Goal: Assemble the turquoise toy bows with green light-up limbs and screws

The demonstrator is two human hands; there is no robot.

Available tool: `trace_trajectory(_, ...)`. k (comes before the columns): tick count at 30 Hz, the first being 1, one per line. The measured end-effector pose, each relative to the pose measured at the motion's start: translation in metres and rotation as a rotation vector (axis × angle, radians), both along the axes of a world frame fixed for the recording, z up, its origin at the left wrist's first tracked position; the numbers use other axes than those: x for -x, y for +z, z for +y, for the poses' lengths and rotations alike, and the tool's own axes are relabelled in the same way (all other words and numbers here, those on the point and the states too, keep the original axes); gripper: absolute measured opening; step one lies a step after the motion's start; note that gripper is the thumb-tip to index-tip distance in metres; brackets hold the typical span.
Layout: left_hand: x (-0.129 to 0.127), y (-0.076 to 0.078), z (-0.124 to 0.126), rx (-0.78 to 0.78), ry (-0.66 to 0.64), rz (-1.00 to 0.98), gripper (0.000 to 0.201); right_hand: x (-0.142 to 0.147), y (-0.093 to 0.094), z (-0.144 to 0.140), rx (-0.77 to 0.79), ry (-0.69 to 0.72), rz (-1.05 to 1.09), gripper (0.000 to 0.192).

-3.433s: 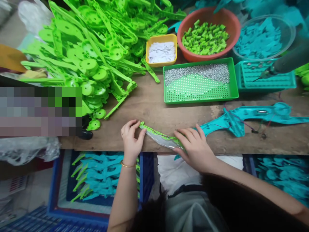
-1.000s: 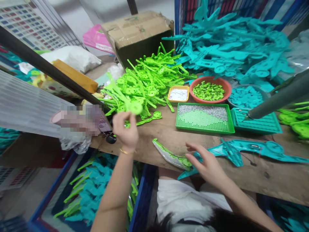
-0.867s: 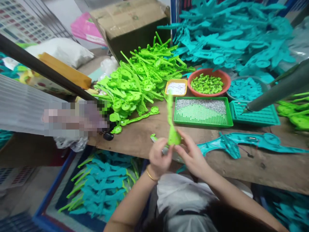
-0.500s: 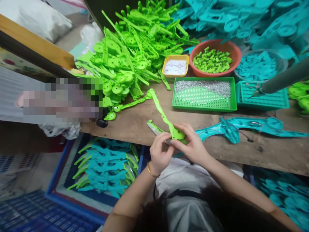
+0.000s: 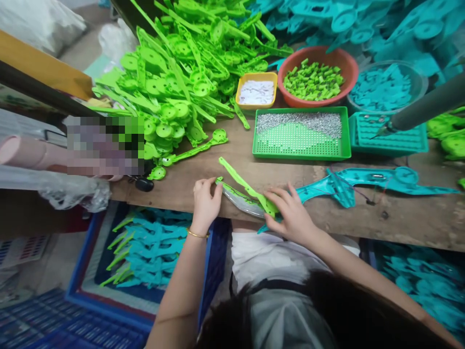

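Observation:
My right hand (image 5: 292,213) grips the wide end of a lime-green plastic arm (image 5: 245,183), which slants up to the left. Beneath it lies a second green arm (image 5: 232,190) with a clear plastic strip (image 5: 245,204) along its lower edge. My left hand (image 5: 206,203), with a gold bangle on the wrist, pinches the far left tip of this lower arm. To the right of my right hand, a teal bow-shaped part (image 5: 374,178) with thin wires rests on the wooden bench (image 5: 407,220). My right palm side and fingertips partly hide where the green arms meet the teal part.
Green arms are heaped (image 5: 181,72) at the back left, teal parts (image 5: 337,24) behind. A green tray of screws (image 5: 301,156), a yellow dish (image 5: 256,104), a red bowl (image 5: 290,97) and a dark tool (image 5: 425,109) stand around. A blue crate (image 5: 85,271) sits below left.
My left hand has moved left from beside my right hand to the lower arm's tip. The upper green arm has swung down closer to the lower one. The view has shifted slightly.

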State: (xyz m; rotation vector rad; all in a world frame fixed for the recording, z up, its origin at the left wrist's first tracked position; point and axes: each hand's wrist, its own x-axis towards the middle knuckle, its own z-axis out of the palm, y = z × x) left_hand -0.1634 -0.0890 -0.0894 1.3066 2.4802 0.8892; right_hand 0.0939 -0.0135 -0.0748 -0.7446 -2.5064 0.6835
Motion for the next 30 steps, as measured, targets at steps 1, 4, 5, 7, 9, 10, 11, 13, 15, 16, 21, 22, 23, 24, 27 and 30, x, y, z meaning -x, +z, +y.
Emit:
trace_trajectory(1, 0.001, -0.002, 0.001, -0.014, -0.008, -0.061, 0.027, 0.001, -0.004, -0.002, -0.023, 0.005, -0.005, 0.044)
trace_trajectory(4, -0.005, 0.001, 0.003, -0.134, 0.062, -0.407, 0.026, 0.003, -0.009, -0.003, -0.034, 0.014, 0.010, 0.044)
trace_trajectory(5, -0.008, 0.004, 0.003, -0.178, 0.084, -0.578, 0.028, 0.004, -0.009, -0.003, -0.019, 0.019, 0.017, 0.044)
trace_trajectory(7, -0.013, 0.010, 0.004, -0.245, 0.098, -0.910, 0.034, 0.002, -0.006, -0.001, 0.035, 0.029, 0.043, 0.046)
trace_trajectory(9, -0.018, 0.013, 0.005, -0.278, 0.100, -1.107, 0.041, -0.003, -0.001, 0.002, 0.122, 0.028, 0.098, 0.046)
trace_trajectory(10, -0.020, 0.013, 0.004, -0.290, 0.113, -1.146, 0.045, -0.006, 0.002, 0.004, 0.171, 0.018, 0.136, 0.045)
trace_trajectory(11, -0.021, 0.012, 0.004, -0.302, 0.131, -1.162, 0.047, -0.010, 0.005, 0.006, 0.213, 0.003, 0.174, 0.044)
trace_trajectory(13, -0.023, 0.009, 0.003, -0.321, 0.166, -1.168, 0.050, -0.015, 0.010, 0.011, 0.245, -0.033, 0.225, 0.044)
trace_trajectory(15, -0.025, 0.005, 0.002, -0.333, 0.183, -1.171, 0.051, -0.017, 0.014, 0.018, 0.179, -0.048, 0.196, 0.045)
trace_trajectory(16, -0.025, 0.004, 0.001, -0.339, 0.188, -1.171, 0.052, -0.016, 0.015, 0.022, 0.118, -0.048, 0.147, 0.045)
trace_trajectory(21, -0.026, 0.001, 0.000, -0.351, 0.217, -1.146, 0.054, 0.000, 0.017, 0.031, -0.175, -0.049, -0.199, 0.037)
trace_trajectory(22, -0.027, 0.001, -0.001, -0.349, 0.218, -1.139, 0.054, 0.003, 0.018, 0.029, -0.206, -0.016, -0.217, 0.032)
trace_trajectory(23, -0.027, 0.000, -0.001, -0.346, 0.220, -1.133, 0.054, 0.005, 0.018, 0.025, -0.224, 0.034, -0.213, 0.027)
trace_trajectory(24, -0.027, -0.001, -0.001, -0.345, 0.222, -1.128, 0.054, 0.007, 0.018, 0.021, -0.232, 0.087, -0.197, 0.023)
trace_trajectory(27, -0.025, -0.004, 0.000, -0.339, 0.230, -1.099, 0.054, 0.007, 0.016, 0.009, -0.218, 0.164, -0.154, 0.020)
trace_trajectory(30, -0.021, -0.004, -0.001, -0.260, 0.192, -0.968, 0.052, 0.006, 0.011, 0.004, -0.196, 0.149, -0.139, 0.021)
